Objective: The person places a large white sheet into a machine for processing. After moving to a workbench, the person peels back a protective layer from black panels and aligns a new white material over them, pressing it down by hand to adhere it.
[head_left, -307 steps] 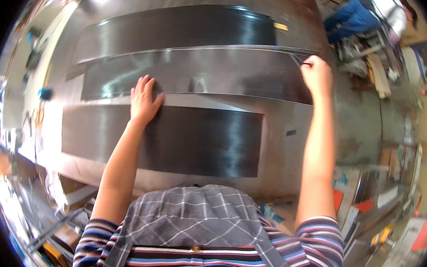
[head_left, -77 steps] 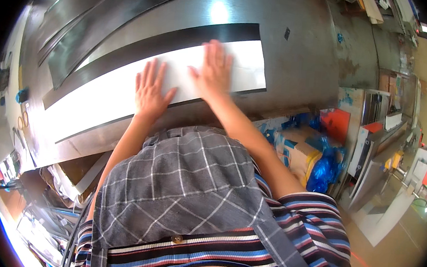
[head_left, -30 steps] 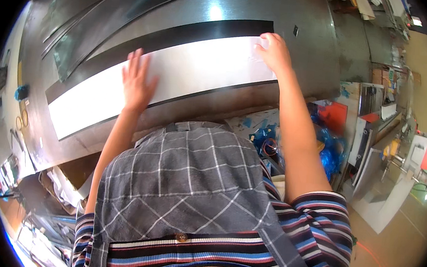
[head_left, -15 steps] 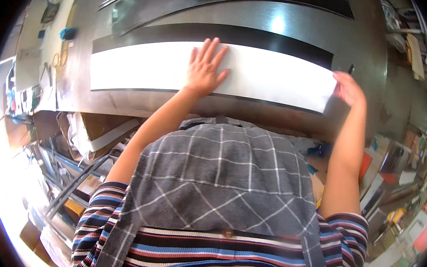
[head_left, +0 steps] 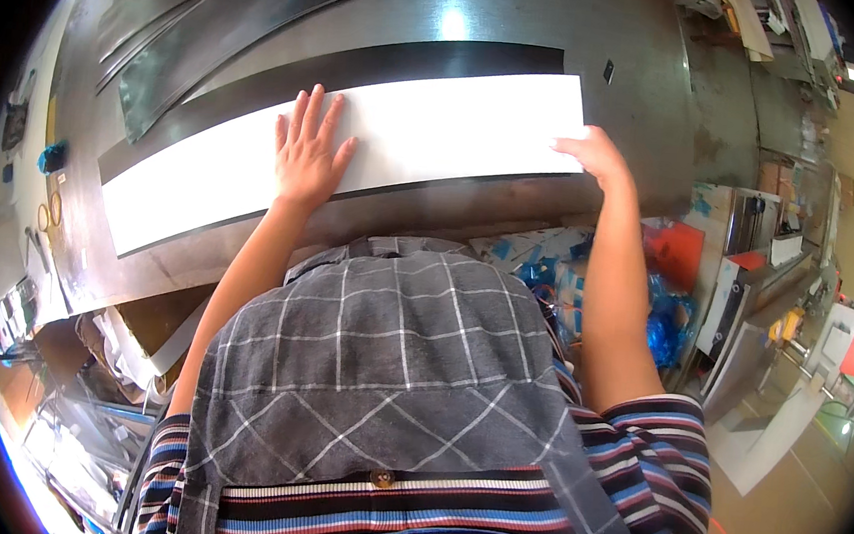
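A long, smooth white strip (head_left: 449,118) is laid lengthwise over a dark sheet (head_left: 483,59) on a broad metal table (head_left: 645,114), directly in front of the person. The strip is bent into a gentle arc by the lens, and its surface is so brightly lit that whether it is paper or film cannot be told. A wide dark band is left uncovered along the far edge, and only a thin dark line is seen along the near edge. At the right, the far corner of the dark sheet is overshot by the strip.

The left hand (head_left: 310,157) is rested palm down on the strip, left of its middle, with the fingers straight and parted; nothing is gripped by it. By the right hand (head_left: 588,157) the right end of the strip is pinched: the thumb is laid on top, while the fingers are curled past the edge and mostly hidden.

Farther across the table, glossy dark sheets (head_left: 255,28) are overlapped at a slant, their edges long and slightly curved. A small dark flat piece (head_left: 609,72) is set beyond the right end of the strip. At the left, ring-shaped yellowish scissor handles (head_left: 50,212) are seen near a crumpled-looking blue bundle (head_left: 51,158). A soft grey apron (head_left: 379,364), checked with white lines, is worn over a ribbed, striped shirt (head_left: 647,465).
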`<state>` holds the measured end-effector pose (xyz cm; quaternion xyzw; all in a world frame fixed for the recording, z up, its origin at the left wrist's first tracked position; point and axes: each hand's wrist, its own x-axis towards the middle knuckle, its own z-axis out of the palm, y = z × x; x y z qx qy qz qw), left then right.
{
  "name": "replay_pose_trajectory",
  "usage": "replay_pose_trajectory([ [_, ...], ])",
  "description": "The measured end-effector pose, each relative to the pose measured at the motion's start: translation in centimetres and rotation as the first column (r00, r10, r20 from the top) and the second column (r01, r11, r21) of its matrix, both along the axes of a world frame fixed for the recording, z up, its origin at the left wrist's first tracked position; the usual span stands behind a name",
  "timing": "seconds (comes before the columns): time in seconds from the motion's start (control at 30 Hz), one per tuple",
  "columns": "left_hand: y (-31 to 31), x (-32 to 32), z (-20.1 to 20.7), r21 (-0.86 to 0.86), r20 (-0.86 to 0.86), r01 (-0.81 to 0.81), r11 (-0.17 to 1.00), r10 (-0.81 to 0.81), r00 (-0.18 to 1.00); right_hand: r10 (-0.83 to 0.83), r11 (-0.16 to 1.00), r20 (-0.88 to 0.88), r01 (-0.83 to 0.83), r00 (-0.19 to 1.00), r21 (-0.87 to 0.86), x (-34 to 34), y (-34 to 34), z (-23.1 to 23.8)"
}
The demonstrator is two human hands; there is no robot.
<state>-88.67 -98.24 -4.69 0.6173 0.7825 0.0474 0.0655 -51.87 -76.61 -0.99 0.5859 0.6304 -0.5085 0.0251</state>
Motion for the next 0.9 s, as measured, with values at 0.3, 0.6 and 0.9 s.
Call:
replay_pose_trajectory([
  [0.3, -0.2, 0.1, -0.2, 0.003, 0.023, -0.021, 1.0, 0.021, 1.0, -0.017, 1.0, 0.252, 0.021, 0.968, -0.013, -0.8, 0.7, -1.6],
  [0.6, 0.1, 0.3, 0.2, -0.025, 0.007, -0.019, 1.0, 0.019, 1.0, -0.088, 0.992, 0.326, 0.114, 0.941, -0.06, -0.9, 0.5, -0.1],
  [0.9, 4.4, 4.9, 0.9, 0.055, 0.069, 0.366, 0.929, -0.369, 0.927, -0.041, 0.99, 0.438, -0.021, 0.898, 0.136, -0.8, 0.1, -1.6],
])
